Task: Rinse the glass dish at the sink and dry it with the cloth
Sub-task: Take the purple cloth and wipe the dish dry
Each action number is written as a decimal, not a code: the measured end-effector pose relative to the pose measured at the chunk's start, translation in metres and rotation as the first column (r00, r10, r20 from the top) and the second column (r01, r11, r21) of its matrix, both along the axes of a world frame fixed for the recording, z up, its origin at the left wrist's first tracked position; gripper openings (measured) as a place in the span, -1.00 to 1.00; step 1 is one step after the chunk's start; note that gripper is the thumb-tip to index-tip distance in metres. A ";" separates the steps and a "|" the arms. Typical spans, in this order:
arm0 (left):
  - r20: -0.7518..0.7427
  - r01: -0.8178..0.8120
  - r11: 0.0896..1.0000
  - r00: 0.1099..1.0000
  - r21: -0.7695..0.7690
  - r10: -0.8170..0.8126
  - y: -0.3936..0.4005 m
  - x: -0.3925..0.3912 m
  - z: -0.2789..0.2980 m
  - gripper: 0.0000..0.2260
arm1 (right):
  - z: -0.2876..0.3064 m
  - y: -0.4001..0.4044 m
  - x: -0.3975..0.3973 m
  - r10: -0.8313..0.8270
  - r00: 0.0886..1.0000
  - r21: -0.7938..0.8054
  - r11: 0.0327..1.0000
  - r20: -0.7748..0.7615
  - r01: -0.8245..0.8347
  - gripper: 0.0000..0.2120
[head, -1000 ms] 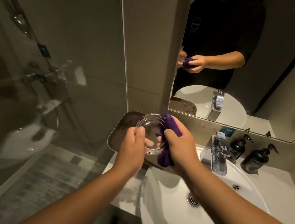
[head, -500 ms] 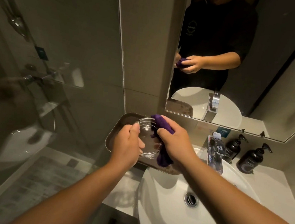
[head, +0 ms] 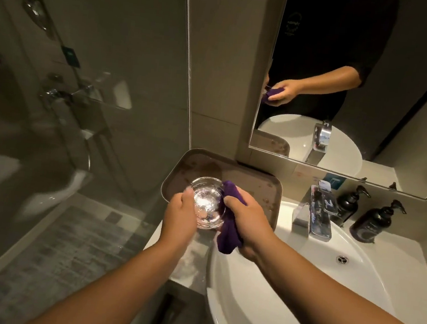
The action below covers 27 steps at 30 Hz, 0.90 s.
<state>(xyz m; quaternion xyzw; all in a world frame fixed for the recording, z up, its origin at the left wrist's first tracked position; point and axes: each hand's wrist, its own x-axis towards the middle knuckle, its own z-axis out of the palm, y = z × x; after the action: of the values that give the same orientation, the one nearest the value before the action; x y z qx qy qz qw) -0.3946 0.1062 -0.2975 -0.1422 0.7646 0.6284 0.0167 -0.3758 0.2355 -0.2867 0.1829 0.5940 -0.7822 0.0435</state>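
Note:
A round clear glass dish [head: 207,203] is held just above a brown tray, left of the sink. My left hand [head: 180,218] grips the dish by its near left rim. My right hand [head: 247,221] is closed on a purple cloth [head: 227,226] and presses it against the right rim of the dish. The cloth hangs down below my right palm. The white sink basin [head: 298,291] lies under my right forearm.
The brown tray [head: 255,185] sits on the counter's left corner against the wall. A chrome faucet [head: 315,216] stands behind the basin, with two dark pump bottles [head: 372,220] to its right. A mirror [head: 375,87] is above; a glass shower screen [head: 81,93] is at left.
The dish and both hands have come lower and nearer to me, over the tray's front edge. The dish now lies flatter, mouth up. My right hand still rubs its rim with the cloth.

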 end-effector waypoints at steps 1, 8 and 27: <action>0.030 0.011 1.000 0.999 0.025 -0.012 -0.006 0.000 -0.004 -0.65 | -0.001 0.005 0.000 0.077 0.997 0.025 0.997 0.018 -0.077 -0.73; 0.113 0.084 0.995 0.991 -0.048 -0.078 -0.036 0.009 -0.033 -0.66 | -0.008 0.019 -0.003 0.324 0.934 0.273 0.895 0.147 -0.354 -0.85; 0.353 0.305 0.867 0.921 -0.393 -0.163 -0.098 -0.003 -0.127 -0.56 | -0.094 -0.067 -0.052 0.355 0.786 0.808 0.124 0.506 -0.576 -0.78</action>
<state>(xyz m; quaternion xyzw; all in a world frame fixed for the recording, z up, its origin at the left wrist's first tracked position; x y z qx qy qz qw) -0.3971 0.0078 -0.4250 -0.1436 0.8862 0.4019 0.1801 -0.4281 0.1682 -0.3807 0.0497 0.9509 -0.2044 0.2270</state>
